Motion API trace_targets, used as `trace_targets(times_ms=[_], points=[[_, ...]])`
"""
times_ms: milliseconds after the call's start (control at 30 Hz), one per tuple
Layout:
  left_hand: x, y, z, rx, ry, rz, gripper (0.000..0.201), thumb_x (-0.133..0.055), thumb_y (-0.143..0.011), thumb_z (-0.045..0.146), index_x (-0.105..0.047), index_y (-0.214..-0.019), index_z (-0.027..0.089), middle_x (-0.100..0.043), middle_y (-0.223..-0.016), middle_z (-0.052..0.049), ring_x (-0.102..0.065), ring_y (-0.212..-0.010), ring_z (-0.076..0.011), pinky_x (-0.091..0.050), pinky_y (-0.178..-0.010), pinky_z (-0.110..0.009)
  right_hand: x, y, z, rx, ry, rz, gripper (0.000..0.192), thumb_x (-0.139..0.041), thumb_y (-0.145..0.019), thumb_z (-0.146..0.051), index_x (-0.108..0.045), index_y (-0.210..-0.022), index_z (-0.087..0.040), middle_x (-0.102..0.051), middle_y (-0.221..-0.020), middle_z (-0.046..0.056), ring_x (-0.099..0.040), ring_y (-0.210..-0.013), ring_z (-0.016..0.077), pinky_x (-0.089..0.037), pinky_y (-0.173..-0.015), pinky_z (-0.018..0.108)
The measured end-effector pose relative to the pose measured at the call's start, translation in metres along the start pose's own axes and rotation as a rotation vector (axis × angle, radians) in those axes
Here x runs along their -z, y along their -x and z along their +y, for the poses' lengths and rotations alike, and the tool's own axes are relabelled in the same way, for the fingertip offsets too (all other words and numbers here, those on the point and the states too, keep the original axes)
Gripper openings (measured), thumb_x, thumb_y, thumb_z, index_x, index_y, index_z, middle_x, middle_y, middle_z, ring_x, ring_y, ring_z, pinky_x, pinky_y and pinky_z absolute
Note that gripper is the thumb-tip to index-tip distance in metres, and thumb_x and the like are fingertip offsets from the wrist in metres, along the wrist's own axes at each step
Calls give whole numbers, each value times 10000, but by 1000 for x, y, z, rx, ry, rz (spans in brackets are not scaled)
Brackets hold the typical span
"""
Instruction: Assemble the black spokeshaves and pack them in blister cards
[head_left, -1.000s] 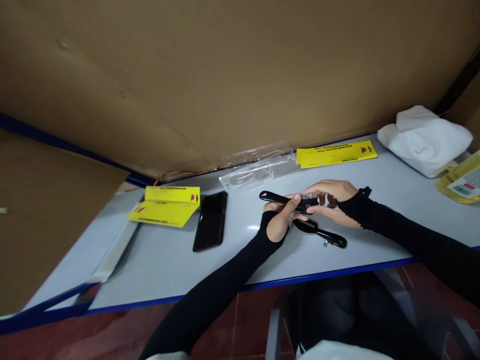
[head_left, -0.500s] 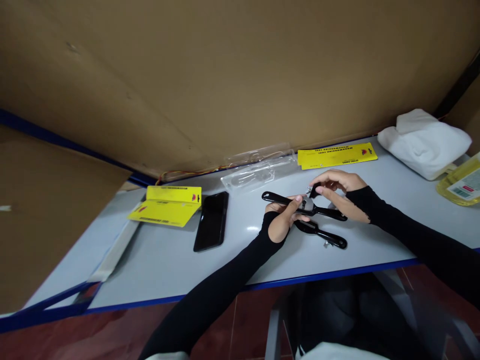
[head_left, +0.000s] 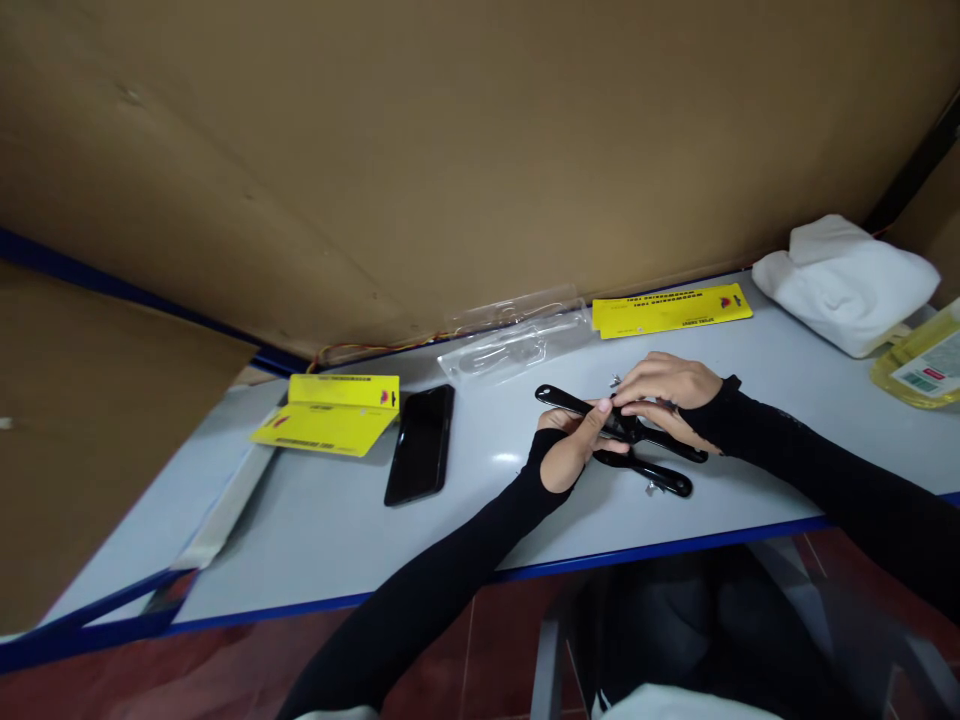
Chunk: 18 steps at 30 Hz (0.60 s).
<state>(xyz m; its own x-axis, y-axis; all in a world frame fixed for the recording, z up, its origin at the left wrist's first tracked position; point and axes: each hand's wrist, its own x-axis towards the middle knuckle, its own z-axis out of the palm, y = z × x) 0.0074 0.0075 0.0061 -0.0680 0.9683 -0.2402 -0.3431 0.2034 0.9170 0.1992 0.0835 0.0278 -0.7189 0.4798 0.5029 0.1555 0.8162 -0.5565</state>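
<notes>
A black spokeshave is gripped at its middle by my left hand, its two handles pointing left and right. My right hand pinches a small black cap piece against the middle of that spokeshave; the fingers partly hide it. Just below, a second black spokeshave lies on the table, its left part behind my left hand. Small silver screws show beside its handle. Another small silver screw is seen just beyond my right fingertips.
A black phone lies left of my hands, beside a folded yellow card. Clear plastic packaging and another yellow card lie along the back panel. At right are a white cloth bundle and a bottle of yellow liquid.
My right hand has brought the black cap piece down and left onto the middle of the held spokeshave. That spokeshave has shifted slightly right.
</notes>
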Motion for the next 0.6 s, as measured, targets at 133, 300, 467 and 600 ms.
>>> trace_targets(times_ms=[133,300,467,600], points=[[-1,1,1,-12,-11,-9,599,-979,-589,599,-807,-854,89,-805,-795,-119,-764,-604,-217,-643,-527,-285,-2,0,2,61,-5,16,226,-582,-1042,-207,-807,-1049,-227,-784,-1056,76,-633,-933,201,-536,-875,359],[-3,3,5,-48,-3,3,552,-978,-615,572,-817,-847,98,-801,-775,-102,-753,-598,-203,-655,-537,-292,-2,0,-8,-153,-123,111,143,-752,-950,-310,-758,-1026,-189,-732,-1008,52,-629,-701,115,-485,-621,249],[-2,5,7,-83,-18,-10,525,-973,-651,520,-829,-884,72,-820,-890,-160,-777,-642,-253,-660,-544,-339,-1,-1,-15,-347,-159,124,270,-759,-929,-449,-760,-893,-181,-740,-775,12,-612,-629,112,-471,-626,243],[0,2,4,-130,-1,42,533,-966,-659,515,-838,-927,73,-822,-900,-161,-774,-620,-249,-648,-512,-319,-2,0,-17,-464,-218,62,314,-726,-924,-476,-810,-972,-177,-748,-728,15,-598,-598,111,-431,-572,235]])
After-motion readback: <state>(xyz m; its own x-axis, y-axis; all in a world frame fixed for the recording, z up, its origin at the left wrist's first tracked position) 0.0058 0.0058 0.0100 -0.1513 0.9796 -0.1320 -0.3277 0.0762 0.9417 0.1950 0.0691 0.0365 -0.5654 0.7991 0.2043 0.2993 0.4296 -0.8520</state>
